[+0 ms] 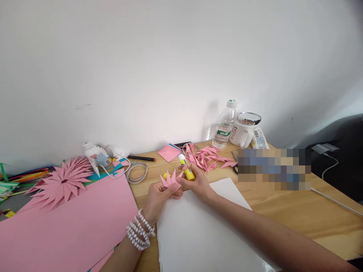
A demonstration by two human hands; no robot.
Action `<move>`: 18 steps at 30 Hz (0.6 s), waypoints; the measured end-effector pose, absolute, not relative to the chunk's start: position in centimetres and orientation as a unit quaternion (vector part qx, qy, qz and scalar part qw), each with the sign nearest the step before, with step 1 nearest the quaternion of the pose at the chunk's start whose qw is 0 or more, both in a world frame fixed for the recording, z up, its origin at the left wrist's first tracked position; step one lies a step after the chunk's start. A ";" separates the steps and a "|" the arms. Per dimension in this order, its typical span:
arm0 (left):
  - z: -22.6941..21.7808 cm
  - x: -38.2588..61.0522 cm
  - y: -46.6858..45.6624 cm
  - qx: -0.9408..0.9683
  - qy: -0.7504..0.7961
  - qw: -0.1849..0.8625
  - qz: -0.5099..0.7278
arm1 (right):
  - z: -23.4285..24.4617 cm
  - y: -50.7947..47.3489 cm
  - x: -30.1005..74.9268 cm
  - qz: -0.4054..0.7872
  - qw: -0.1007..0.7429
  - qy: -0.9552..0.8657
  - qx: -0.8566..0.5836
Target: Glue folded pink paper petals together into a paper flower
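Illumination is bright and diffuse overall. The wall (181, 75) is evenly lit at centre, falling to grey towards the upper right corner. A soft shadow and bright streaks lie on it left of the bottle (222, 130). Glints show on the bracelet (139, 231). The area at far right (347, 138) is dim. The left hand (160, 194) and right hand (200, 183) appear fairly clear. Wide-angle stretching affects the edges; a mosaic block (274, 169) obscures detail.

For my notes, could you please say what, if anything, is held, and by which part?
Left hand: pink paper fan, by its base; right hand: glue stick, around its middle, apparently also touching the fan.
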State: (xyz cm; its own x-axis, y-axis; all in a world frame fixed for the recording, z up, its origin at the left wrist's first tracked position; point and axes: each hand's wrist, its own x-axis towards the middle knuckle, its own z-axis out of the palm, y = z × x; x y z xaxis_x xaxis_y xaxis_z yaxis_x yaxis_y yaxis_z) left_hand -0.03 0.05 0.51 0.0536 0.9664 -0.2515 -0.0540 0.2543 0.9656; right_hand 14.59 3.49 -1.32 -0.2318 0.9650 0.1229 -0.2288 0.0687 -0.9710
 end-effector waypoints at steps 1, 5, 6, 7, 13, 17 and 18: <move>0.5 0.0 0.0 0.430 0.536 0.578 0.440 | -1.3 3.5 14.6 0.581 0.511 -0.527 -0.352; 0.6 0.4 -0.2 0.448 0.541 0.562 0.436 | -1.4 3.4 14.6 0.573 0.509 -0.535 -0.356; 0.6 0.5 -0.2 0.452 0.541 0.565 0.429 | -1.4 3.4 14.6 0.583 0.504 -0.531 -0.352; 0.6 0.6 -0.3 0.453 0.540 0.569 0.423 | -1.4 3.4 14.6 0.594 0.500 -0.526 -0.346; 0.4 0.6 -0.4 0.449 0.535 0.584 0.412 | -1.2 3.5 14.7 0.624 0.498 -0.502 -0.332; 0.5 0.3 -0.2 0.438 0.492 0.639 0.398 | -1.2 3.7 14.8 0.618 0.492 -0.503 -0.352; 0.5 0.2 -0.2 0.433 0.484 0.652 0.392 | -1.2 3.7 14.9 0.618 0.491 -0.503 -0.353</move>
State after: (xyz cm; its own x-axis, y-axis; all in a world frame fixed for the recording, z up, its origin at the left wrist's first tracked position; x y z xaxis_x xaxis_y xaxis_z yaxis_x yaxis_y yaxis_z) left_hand 0.16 -0.19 0.49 0.2243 0.9298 -0.2918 -0.0913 0.3182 0.9436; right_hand 14.87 3.70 -1.21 -0.2695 0.9612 0.0579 -0.2504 -0.0119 -0.9681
